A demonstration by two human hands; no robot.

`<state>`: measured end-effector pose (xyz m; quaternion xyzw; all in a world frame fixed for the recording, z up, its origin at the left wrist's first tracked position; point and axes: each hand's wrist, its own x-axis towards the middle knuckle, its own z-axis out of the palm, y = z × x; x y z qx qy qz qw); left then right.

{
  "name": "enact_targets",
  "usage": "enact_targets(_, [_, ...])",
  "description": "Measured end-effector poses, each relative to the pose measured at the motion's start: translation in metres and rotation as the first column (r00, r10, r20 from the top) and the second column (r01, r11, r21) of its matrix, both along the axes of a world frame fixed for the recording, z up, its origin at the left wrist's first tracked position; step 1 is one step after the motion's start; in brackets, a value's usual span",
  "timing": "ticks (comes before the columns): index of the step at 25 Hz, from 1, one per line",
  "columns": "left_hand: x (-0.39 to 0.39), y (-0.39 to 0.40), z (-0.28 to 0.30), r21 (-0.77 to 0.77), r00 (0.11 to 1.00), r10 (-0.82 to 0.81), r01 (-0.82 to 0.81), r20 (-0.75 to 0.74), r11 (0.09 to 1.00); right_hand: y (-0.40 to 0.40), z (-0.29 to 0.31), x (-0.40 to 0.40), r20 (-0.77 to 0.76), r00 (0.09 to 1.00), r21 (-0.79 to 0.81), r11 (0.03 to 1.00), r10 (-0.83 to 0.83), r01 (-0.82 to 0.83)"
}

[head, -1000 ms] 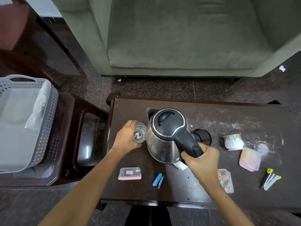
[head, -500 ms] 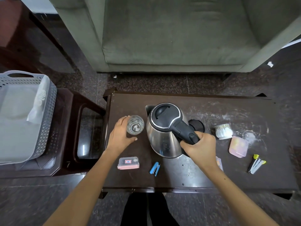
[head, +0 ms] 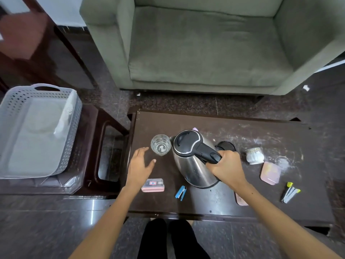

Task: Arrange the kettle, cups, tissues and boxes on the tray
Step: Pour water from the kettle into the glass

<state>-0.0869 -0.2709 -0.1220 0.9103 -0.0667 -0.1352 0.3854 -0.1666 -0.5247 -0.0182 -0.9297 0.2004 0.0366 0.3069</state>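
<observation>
A steel kettle [head: 194, 165] with a black lid stands on the dark low table [head: 261, 135], my right hand [head: 226, 168] closed on its black handle. A clear glass [head: 161, 144] stands upright just left of the kettle. My left hand [head: 141, 165] hovers open a little below and left of the glass, not touching it. A white patterned cup [head: 254, 155] sits to the right. A small pink box [head: 153, 185] lies near the front edge, another pink box [head: 270, 172] lies right, and a third pink box [head: 240, 200] is half hidden under my right forearm.
A grey perforated basket [head: 71, 128] holding a pale tray [head: 31, 139] rests on a side stand at left. The kettle's black base [head: 226, 145] lies behind my right hand. A blue clip [head: 180, 192] and yellow-capped pens [head: 290, 191] lie near the front edge. A green armchair [head: 205, 43] stands behind.
My left hand has let go of the glass, which now stands on the table, and has drawn back toward me. My right hand still grips the kettle handle.
</observation>
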Motion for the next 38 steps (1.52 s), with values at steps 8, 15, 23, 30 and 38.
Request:
enact_targets(8, [0.008,-0.006,0.004,-0.047,0.999,0.041,-0.042,-0.024,0.998,0.008,-0.008,0.025,-0.142,0.986,-0.109,0.989,0.081,-0.097])
enact_targets(15, [0.008,-0.005,-0.001,-0.046,0.998,0.046,-0.048,-0.038,0.998,0.013,-0.009,0.038,-0.224,0.967,-0.152,0.976,0.121,-0.157])
enact_targets(23, [0.010,-0.004,-0.005,-0.047,0.996,0.055,-0.059,-0.070,0.997,0.021,-0.009,0.054,-0.281,0.952,-0.148,0.975,0.117,-0.163])
enact_targets(30, [0.009,0.002,-0.011,-0.041,0.994,0.075,-0.079,-0.085,0.996,0.032,-0.001,0.071,-0.329,0.930,-0.153,0.963,0.164,-0.223])
enact_targets(38, [0.011,0.002,-0.010,-0.047,0.993,0.072,-0.076,-0.091,0.996,0.031,0.004,0.077,-0.351,0.922,-0.172,0.957,0.164,-0.235])
